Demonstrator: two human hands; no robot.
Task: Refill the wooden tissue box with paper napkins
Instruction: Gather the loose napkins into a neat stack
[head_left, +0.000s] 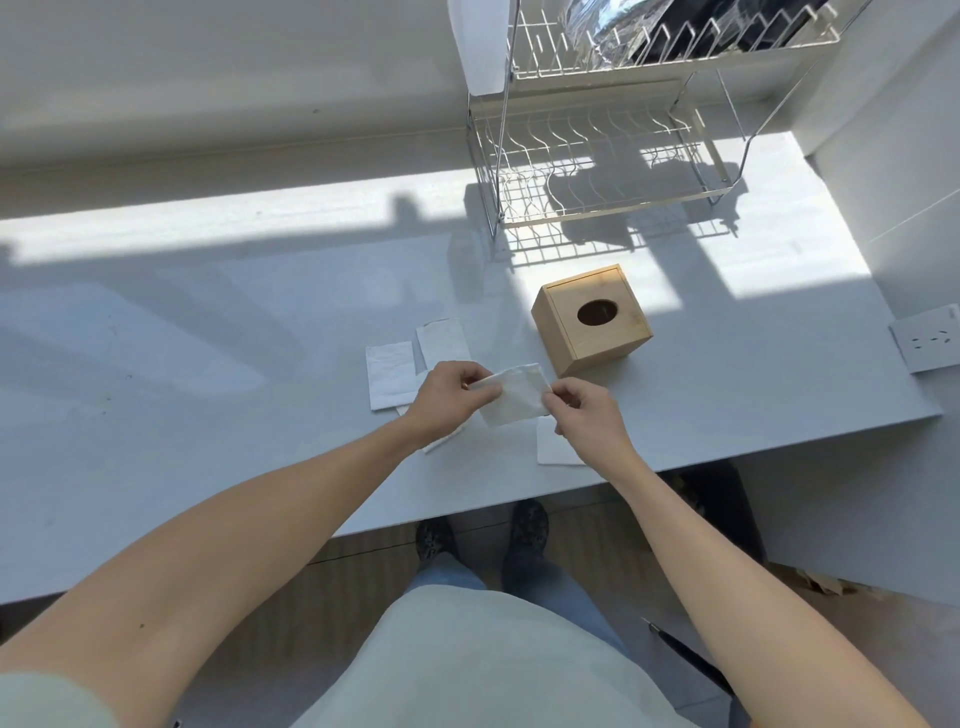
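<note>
— So, what have your hands got hold of?

— Both are pinched shut on one paper napkin (514, 395), lifted just above the white counter (208, 338). My left hand (449, 397) grips its left end between thumb and fingers, my right hand (584, 415) nips the right edge, and the sheet hangs folded between them.

— And the wooden tissue box (592, 319)?

— It stands upright on the counter beyond my right hand, towards the right end, apart from the napkin. Its lid is on, and the oval slot in the top looks dark; I cannot tell what is inside.

— Any more napkins about?

— Several loose napkins (389, 374) lie flat on the counter, two beyond my left hand, one partly under it, and another near the front edge under my right wrist.

— What sits at the back?

— A wire dish rack (597, 171) stands by the back edge, behind the box, in a patch of sun.
</note>
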